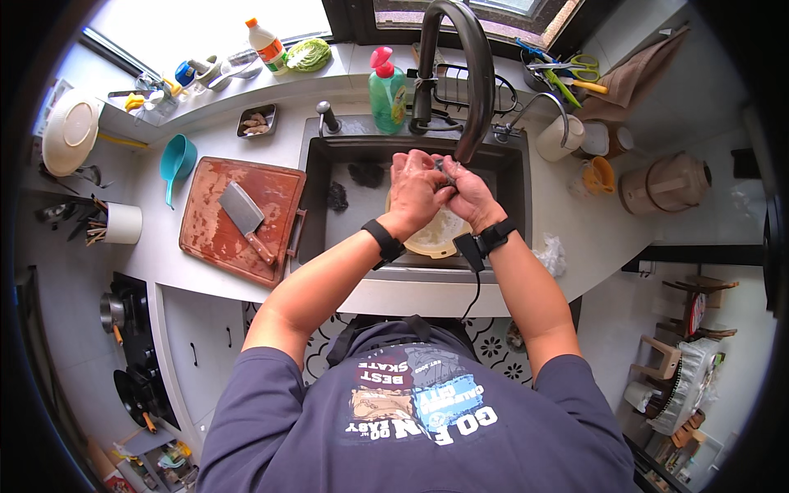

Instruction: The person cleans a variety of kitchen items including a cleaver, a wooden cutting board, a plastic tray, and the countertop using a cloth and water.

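Both hands meet above a pale yellow basin [431,237] that stands in the dark sink [357,228] and holds cloudy, foamy liquid. Between the fingers of my left hand [414,194] and my right hand [471,194] is a small dark, wet piece; what it is cannot be told. Its greater part is hidden by the fingers. Two dark clumps lie on the sink floor left of the basin, a larger clump [366,174] and a smaller clump [337,197]. The spout of the black faucet [471,138] hangs just behind my right hand.
On the left, a cleaver [242,208] lies on a wet wooden cutting board [203,228], beside a teal ladle [177,159]. A metal dish [257,121] holds ginger-like pieces. Behind the sink stands a green pump bottle [387,101]. A crumpled plastic bag [551,254] is right of the sink.
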The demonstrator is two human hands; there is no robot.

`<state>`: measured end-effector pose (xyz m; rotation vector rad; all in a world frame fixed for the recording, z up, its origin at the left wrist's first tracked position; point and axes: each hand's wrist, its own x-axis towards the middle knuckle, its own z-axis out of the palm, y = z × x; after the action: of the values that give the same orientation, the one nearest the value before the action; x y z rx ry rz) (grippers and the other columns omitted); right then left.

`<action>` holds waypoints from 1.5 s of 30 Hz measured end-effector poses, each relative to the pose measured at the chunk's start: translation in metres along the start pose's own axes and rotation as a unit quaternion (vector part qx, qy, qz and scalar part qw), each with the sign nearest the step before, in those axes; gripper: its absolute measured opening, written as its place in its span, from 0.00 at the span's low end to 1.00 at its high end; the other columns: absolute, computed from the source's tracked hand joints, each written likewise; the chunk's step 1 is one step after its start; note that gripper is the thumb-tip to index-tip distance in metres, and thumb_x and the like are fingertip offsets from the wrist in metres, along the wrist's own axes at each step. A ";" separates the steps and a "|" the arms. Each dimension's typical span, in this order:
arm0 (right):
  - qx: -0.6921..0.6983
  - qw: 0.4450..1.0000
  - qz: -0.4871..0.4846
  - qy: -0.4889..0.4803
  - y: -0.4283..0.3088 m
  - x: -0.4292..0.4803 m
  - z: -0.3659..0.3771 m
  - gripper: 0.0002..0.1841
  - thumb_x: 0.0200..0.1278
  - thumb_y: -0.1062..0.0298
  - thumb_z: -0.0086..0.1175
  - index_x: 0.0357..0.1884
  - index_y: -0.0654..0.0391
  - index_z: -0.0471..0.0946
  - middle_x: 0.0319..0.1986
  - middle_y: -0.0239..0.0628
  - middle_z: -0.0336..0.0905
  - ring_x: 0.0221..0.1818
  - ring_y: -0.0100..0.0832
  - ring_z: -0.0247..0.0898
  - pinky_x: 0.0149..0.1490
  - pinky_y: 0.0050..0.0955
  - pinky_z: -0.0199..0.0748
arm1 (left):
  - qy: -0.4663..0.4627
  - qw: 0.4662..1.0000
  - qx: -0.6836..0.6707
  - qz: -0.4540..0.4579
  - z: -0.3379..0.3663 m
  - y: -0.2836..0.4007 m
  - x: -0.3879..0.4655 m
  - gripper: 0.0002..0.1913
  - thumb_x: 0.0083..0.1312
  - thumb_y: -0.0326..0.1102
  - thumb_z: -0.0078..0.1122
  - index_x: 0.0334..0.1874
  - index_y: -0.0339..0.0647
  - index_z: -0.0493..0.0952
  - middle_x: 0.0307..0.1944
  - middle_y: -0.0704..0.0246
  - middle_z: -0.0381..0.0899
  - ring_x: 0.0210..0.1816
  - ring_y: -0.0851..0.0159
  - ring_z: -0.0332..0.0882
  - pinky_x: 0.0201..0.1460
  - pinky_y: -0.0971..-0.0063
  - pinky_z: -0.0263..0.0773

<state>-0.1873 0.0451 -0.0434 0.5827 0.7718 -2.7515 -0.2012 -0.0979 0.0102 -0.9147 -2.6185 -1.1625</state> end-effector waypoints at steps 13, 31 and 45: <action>-0.060 0.991 0.066 0.104 0.000 -0.002 0.043 0.16 0.74 0.54 0.41 0.29 0.50 0.68 0.18 0.24 0.65 0.17 0.21 0.59 0.20 0.21 0.57 | -0.076 0.967 -0.215 -0.118 0.001 -0.022 -0.008 0.20 0.61 0.33 0.64 0.53 0.37 0.70 0.45 0.59 0.71 0.43 0.58 0.74 0.49 0.66 0.73; 0.117 0.990 -0.032 -0.071 -0.020 -0.034 0.011 0.33 0.74 0.40 0.25 0.58 0.58 0.70 0.58 0.44 0.71 0.63 0.43 0.64 0.71 0.43 0.55 | -0.065 0.984 0.015 0.167 0.056 0.002 0.050 0.11 0.65 0.39 0.53 0.34 0.38 0.75 0.34 0.58 0.76 0.35 0.50 0.78 0.36 0.58 0.76; 0.036 0.997 0.017 -0.063 0.000 0.003 0.006 0.13 0.74 0.60 0.45 0.50 0.57 0.73 0.48 0.36 0.73 0.48 0.30 0.70 0.56 0.32 0.69 | -0.044 0.996 0.072 0.033 0.000 -0.026 0.016 0.34 0.57 0.49 0.59 0.62 0.35 0.63 0.52 0.54 0.68 0.54 0.49 0.66 0.57 0.56 0.63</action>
<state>-0.1922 0.0410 -0.0402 0.4266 0.6299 -2.7625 -0.2289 -0.1043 -0.0005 -1.0362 -2.6772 -0.9250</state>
